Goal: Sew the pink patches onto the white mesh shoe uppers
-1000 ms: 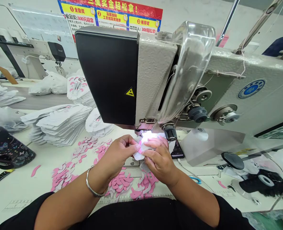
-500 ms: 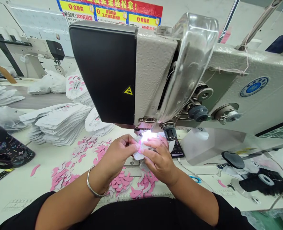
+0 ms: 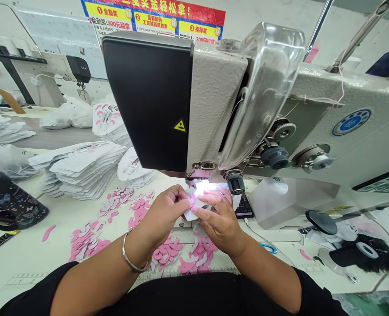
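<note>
A small white fabric piece lies under the lit needle area of a sewing machine. My left hand is closed, its thumb and index fingertip pinched together at the left edge of the fabric, where a bit of pink shows. Opposite it, my right hand rests on the fabric with its fingers spread and slightly bent. Glare and my fingers hide the needle and much of the fabric. Curved pink pieces lie loose on the machine table below my hands.
Stacked white fabric panels stand at the left, near a dark patterned bottle. A phone lies behind my right hand. Blue-handled scissors and a black thread spool are at the right. Another sewing machine stands farther back.
The whole view has shifted slightly. Both hands stay at the fabric under the machine, with only a very small change in the fabric's position.
</note>
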Tool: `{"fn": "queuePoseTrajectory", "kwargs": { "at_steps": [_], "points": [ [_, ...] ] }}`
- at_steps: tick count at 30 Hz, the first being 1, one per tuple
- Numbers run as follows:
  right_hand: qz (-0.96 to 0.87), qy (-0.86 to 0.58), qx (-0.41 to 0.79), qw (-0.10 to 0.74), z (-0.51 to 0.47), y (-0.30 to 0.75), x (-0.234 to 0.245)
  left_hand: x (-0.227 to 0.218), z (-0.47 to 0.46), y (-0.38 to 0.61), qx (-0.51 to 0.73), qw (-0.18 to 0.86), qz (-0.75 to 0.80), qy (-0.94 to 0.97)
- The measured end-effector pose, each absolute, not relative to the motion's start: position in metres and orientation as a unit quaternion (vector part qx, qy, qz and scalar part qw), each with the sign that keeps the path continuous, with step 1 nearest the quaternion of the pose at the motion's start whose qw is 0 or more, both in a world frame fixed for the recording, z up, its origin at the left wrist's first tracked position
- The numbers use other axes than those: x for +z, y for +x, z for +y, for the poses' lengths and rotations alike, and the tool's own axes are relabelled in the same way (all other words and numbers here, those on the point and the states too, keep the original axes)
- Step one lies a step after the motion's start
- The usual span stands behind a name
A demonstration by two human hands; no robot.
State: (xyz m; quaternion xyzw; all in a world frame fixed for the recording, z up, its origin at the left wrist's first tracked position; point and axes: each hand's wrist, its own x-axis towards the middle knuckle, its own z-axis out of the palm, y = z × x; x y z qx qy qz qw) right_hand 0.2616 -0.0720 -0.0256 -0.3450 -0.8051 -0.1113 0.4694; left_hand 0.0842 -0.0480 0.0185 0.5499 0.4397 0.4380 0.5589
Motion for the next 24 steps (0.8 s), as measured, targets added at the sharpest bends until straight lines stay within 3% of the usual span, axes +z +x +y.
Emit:
{"fn": "queuePoseTrajectory", "kwargs": {
  "at_steps": [13, 24],
  "points": [
    [-0.803, -0.336, -0.094, 0.484, -0.068, 0.265, -0.025, 0.025, -0.044, 0.084, 0.388, 0.678, 0.400, 0.480],
    [-0.812, -0.320, -0.071, 0.482, -0.062, 0.271, -0.022, 0.026, -0.043, 0.087, 0.377, 0.667, 0.426, 0.480]
  ]
}}
